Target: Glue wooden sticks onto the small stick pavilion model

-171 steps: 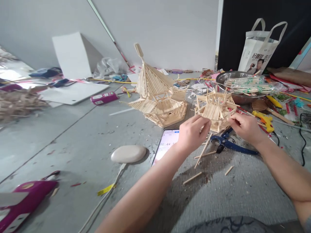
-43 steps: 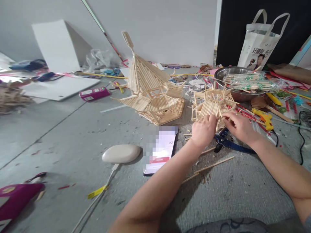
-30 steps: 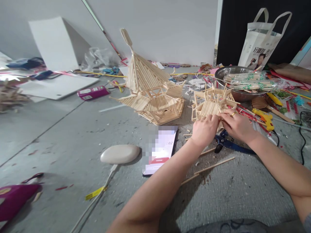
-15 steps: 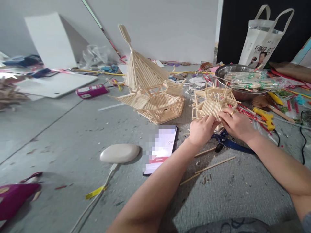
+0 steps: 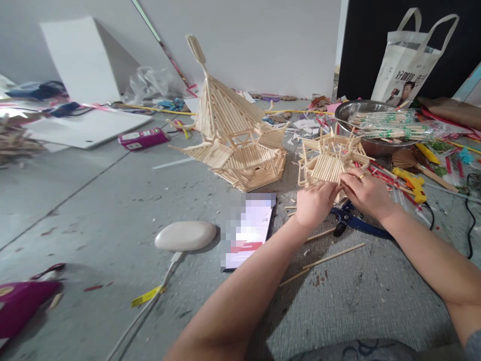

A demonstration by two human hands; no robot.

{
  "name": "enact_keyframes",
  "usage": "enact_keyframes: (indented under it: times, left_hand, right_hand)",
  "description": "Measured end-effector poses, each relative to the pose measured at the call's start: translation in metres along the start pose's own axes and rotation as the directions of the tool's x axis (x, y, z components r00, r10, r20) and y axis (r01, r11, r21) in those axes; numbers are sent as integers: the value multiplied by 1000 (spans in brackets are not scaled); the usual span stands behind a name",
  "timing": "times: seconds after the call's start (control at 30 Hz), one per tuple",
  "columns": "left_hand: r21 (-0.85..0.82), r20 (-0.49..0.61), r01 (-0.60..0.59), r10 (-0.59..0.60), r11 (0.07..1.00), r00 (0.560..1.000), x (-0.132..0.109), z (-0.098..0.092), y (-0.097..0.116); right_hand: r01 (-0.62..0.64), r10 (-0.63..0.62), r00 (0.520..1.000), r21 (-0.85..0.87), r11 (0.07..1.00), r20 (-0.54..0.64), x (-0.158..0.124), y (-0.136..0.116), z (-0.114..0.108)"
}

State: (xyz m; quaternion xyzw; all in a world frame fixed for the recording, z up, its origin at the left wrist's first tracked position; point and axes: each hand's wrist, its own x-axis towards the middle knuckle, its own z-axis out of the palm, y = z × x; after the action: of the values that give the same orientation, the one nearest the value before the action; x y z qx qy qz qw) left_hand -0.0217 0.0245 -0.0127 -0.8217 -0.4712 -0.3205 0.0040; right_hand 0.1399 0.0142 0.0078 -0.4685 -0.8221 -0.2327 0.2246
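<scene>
A small model built of thin wooden sticks (image 5: pixel 326 168) rests on the floor, its flat sloping panel of sticks facing me. My left hand (image 5: pixel 314 203) is closed at the panel's near edge, the fingertips pressed against the sticks. Right beside it, my right hand (image 5: pixel 368 194), with a ring on one finger, is closed on the same edge. The thumbs and the undersides of the fingers are hidden. Blue-handled cutters (image 5: pixel 366 228) lie just below my hands. Several loose sticks (image 5: pixel 334 255) are scattered nearer to me. To the left stands a larger stick pavilion (image 5: pixel 231 113) with a pointed roof.
A phone (image 5: pixel 253 230) with a lit screen lies left of my left forearm. Further left is a white oval device (image 5: pixel 186 235) on a cable. On the right are a yellow glue gun (image 5: pixel 409 181), a metal bowl (image 5: pixel 342 111) with bagged sticks, and a white bag (image 5: pixel 398 65).
The whole view has shifted very slightly. My left fingers have moved a little closer to my right fingers along the edge; the small model stays in place.
</scene>
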Motion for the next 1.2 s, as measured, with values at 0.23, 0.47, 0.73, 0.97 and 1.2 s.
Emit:
enact_keyframes:
  times: [0.23, 0.47, 0.73, 0.97, 1.2]
  left_hand:
    - [-225, 103, 261, -243, 939, 964, -1, -1, 13]
    - [141, 172, 202, -225, 969, 959, 2, -9, 19]
    - [232, 233, 47, -102, 972, 967, 7, -17, 21]
    - [266, 330, 57, -146, 962, 933, 14, -34, 27]
    - [230, 369, 128, -208, 965, 906, 18, -39, 28]
  right_hand:
    - [-13, 13, 1000, 16, 1000, 0, -2, 0, 2]
    - [-71, 77, 996, 125, 990, -50, -7, 2, 8]
    - [-76, 86, 994, 141, 987, -67, -8, 1, 9]
    - [-88, 84, 996, 115, 990, 33, -5, -1, 2]
    - [-179, 156, 981, 237, 955, 111, -1, 2, 1]
